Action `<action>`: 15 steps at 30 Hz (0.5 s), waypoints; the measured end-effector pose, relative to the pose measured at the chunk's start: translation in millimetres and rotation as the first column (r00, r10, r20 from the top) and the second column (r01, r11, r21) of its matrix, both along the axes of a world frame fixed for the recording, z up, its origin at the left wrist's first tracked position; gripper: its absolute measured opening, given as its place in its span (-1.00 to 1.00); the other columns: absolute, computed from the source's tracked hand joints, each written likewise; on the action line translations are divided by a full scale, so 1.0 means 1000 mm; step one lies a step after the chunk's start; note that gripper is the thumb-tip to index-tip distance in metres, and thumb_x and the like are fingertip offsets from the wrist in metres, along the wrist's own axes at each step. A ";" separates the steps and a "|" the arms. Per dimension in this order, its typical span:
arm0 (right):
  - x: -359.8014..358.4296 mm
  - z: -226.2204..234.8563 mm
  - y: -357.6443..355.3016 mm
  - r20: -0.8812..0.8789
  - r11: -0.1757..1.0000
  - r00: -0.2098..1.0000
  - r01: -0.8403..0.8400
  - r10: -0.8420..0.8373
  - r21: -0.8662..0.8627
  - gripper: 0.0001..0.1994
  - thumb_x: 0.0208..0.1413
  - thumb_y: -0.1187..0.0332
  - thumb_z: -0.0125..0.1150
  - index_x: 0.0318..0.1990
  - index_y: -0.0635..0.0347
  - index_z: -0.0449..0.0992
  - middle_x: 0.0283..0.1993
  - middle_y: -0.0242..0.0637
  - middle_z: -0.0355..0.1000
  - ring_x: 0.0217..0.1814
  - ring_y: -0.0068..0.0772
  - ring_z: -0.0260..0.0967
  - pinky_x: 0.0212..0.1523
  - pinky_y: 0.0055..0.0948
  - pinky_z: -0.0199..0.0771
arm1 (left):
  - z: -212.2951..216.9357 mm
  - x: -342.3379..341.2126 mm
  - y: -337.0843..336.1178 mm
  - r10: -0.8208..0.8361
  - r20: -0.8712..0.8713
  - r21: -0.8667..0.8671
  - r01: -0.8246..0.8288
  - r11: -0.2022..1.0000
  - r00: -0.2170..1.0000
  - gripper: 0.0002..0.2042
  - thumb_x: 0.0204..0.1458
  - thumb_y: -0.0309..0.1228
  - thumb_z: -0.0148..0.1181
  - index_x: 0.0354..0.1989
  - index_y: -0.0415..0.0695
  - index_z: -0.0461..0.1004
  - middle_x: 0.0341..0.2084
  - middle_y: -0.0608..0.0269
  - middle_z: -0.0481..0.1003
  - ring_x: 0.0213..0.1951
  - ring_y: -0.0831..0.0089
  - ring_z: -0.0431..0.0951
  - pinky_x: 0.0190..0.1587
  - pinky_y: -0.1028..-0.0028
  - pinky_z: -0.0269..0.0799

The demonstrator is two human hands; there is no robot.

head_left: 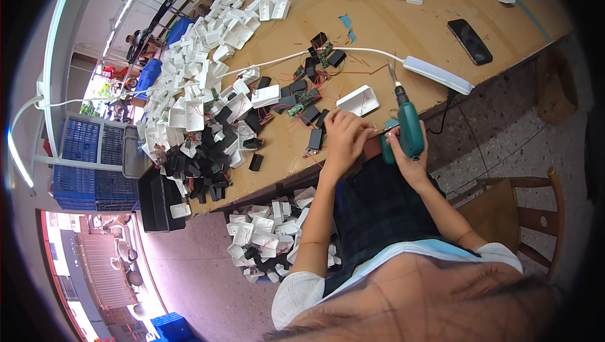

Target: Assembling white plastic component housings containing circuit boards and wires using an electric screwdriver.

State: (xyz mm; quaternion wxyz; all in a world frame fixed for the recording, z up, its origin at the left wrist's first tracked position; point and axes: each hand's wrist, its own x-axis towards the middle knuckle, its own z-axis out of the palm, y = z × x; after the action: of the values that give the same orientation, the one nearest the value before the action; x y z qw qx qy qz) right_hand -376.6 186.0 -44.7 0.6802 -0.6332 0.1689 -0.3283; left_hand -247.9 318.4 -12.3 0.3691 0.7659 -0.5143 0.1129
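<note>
A green cordless screwdriver point(410, 129) with a dark chuck is gripped in my right hand point(414, 167), its bit pointing away over the table. My left hand point(345, 137) is beside it at the table's front edge, fingers curled together; whatever lies between them is hidden. Just beyond that hand lies an open white plastic casing point(358, 101). Left of it are black rectangular blocks point(310, 114), with green circuit boards point(304, 98) and thin red wires among them.
White casings point(239, 33) pile along the table's far and left sides. A white power strip point(438, 75) trails a cable across the table point(403, 27). A smartphone point(469, 42) lies at right. More casings point(265, 231) are heaped below; a wooden chair point(535, 217) stands on the right.
</note>
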 end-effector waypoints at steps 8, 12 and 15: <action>-0.046 0.025 -0.052 -0.070 0.956 0.973 -0.231 0.221 -0.184 -0.52 0.19 0.41 0.34 0.23 0.27 0.35 -0.11 -0.39 0.37 -0.11 -0.64 0.33 -0.04 -0.59 0.37 | -0.009 -0.011 -0.037 0.609 0.080 -0.100 -0.601 0.793 0.789 -0.88 -0.05 -0.40 0.40 -0.38 -0.06 0.55 -0.15 0.18 0.47 0.05 0.14 0.40 0.22 0.07 0.11; -0.062 0.008 -0.061 -0.069 0.932 0.969 -0.248 0.238 -0.264 -0.52 0.21 0.22 0.38 0.15 0.35 0.42 -0.17 -0.35 0.43 -0.22 -0.58 0.39 -0.15 -0.54 0.44 | -0.019 -0.005 -0.052 0.662 0.077 -0.068 -0.659 0.749 0.745 -0.86 -0.15 -0.37 0.46 -0.45 -0.03 0.59 0.03 0.11 0.40 0.18 0.12 0.34 0.26 0.09 0.05; -0.061 0.006 -0.063 -0.036 0.913 0.977 -0.209 0.210 -0.351 -0.55 0.22 0.18 0.36 0.07 0.38 0.47 -0.20 -0.30 0.47 -0.26 -0.54 0.45 -0.21 -0.49 0.48 | -0.023 0.000 -0.053 0.675 0.023 -0.059 -0.673 0.737 0.737 -0.87 -0.16 -0.35 0.46 -0.50 -0.03 0.60 0.01 0.13 0.43 0.18 0.13 0.35 0.26 0.09 0.05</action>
State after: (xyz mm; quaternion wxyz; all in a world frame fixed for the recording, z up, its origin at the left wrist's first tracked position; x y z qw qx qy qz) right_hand -437.5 123.1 -38.9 0.5870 -0.7590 0.0374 -0.2794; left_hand -248.0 265.8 -35.2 0.3099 0.8886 -0.2072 0.2671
